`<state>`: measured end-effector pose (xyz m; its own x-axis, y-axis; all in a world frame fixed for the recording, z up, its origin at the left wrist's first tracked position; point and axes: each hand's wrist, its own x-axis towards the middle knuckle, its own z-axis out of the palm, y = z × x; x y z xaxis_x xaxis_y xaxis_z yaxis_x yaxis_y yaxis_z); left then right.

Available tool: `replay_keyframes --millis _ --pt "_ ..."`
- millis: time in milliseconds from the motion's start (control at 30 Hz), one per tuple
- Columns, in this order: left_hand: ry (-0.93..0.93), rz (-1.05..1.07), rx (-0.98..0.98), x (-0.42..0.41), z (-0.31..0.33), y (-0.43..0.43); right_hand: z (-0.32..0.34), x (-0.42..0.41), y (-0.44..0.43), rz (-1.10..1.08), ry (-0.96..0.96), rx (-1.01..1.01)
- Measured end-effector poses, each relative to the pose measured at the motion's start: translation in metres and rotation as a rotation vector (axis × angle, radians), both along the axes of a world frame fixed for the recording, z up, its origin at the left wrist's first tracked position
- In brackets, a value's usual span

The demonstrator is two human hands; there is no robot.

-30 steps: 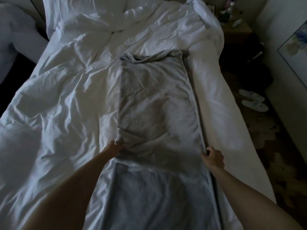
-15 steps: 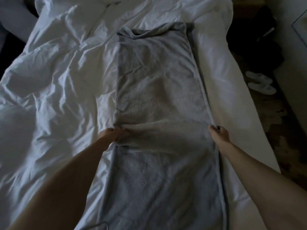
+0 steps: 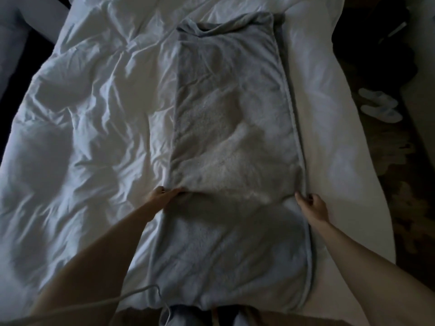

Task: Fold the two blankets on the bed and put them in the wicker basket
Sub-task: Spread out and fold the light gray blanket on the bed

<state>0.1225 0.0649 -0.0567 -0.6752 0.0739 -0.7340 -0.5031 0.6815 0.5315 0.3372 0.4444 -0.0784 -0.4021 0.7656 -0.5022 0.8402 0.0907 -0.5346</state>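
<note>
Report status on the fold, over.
Left hand pinches grey blanket, left edge; right hand grips right edge. Blanket lengthwise on duvet. White cord at its near end.

left hand (image 3: 162,195): arm outstretched, fingers pinching blanket (image 3: 230,114) edge | right hand (image 3: 313,205): arm outstretched, fingers curled on opposite edge

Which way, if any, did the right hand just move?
No: right hand still pinches the grey blanket at the same crease on its right edge; only the camera shifted.
</note>
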Motion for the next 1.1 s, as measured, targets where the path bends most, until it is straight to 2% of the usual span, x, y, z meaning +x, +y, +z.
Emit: replay_keyframes --millis 67,233,367,500,533,567,633,700,767,867,1100 --pt "0.011 -0.014 0.022 0.009 0.002 -0.002 0.001 0.014 -0.006 0.017 0.004 0.027" --pt "-0.173 -0.075 -0.063 0.047 -0.002 -0.019 0.007 0.048 -0.032 -0.026 -0.016 -0.025" --pt "0.034 0.035 -0.004 0.084 -0.004 -0.035 0.014 0.088 -0.054 0.024 -0.107 0.04" --pt "0.373 0.311 0.064 0.103 0.008 -0.062 0.032 0.11 -0.066 -0.077 0.009 0.181" --pt "0.39 0.375 0.098 0.108 0.012 -0.072 0.036 0.116 -0.069 -0.098 0.048 0.175" --pt "0.322 0.394 0.171 0.115 0.015 -0.082 0.037 0.122 -0.073 -0.095 0.071 0.145" --pt "0.09 0.27 0.267 0.135 0.014 -0.099 0.033 0.139 -0.082 -0.059 0.057 0.067" --pt "-0.016 0.088 0.231 0.157 0.004 -0.115 0.025 0.157 -0.092 -0.061 0.041 -0.032" --pt "-0.004 -0.012 0.194 0.173 -0.01 -0.125 0.014 0.174 -0.105 -0.035 -0.005 -0.101" --pt "0.02 -0.031 0.176 0.192 -0.023 -0.129 -0.007 0.198 -0.121 0.017 -0.09 -0.047" --pt "0.041 0.049 0.217 0.247 -0.017 -0.14 -0.013 0.251 -0.137 0.014 -0.038 -0.047"
